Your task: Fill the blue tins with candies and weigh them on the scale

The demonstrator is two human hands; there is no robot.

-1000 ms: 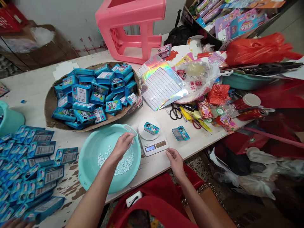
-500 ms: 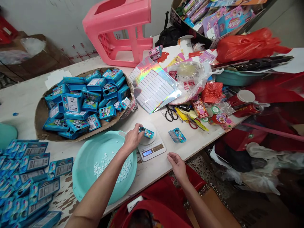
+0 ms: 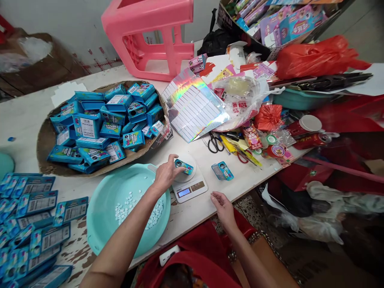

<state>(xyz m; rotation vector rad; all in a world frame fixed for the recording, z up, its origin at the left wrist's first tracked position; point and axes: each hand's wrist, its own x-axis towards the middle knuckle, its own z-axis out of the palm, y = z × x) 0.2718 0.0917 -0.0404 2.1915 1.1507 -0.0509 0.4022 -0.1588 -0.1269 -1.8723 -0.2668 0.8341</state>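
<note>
A small blue candy box [image 3: 185,167] lies on the round plate of a white digital scale [image 3: 197,187], its display lit. My left hand [image 3: 165,174] is at the box's left end, with index finger and thumb apart and the thumb close to its edge; whether it touches is unclear. My right hand [image 3: 222,206] hovers by the table's front edge, fingers loosely bent and apart, holding nothing. Another candy box [image 3: 222,171] with a clear part rests right of the scale. Under my left forearm stands a turquoise basin [image 3: 102,200] with small pale candies [image 3: 153,216] in it.
A cut-down carton [image 3: 45,160] full of blue boxes stands behind the basin. More blue boxes [image 3: 42,212] are lined up at the left. Holographic sheets [image 3: 195,108], scissors [image 3: 215,143] and bags clutter the back right. A pink stool [image 3: 150,24] lies behind them.
The index finger and thumb of my left hand have spread from the box's end, and the box stays on the scale. My right hand is nearly still. The view has shifted slightly.
</note>
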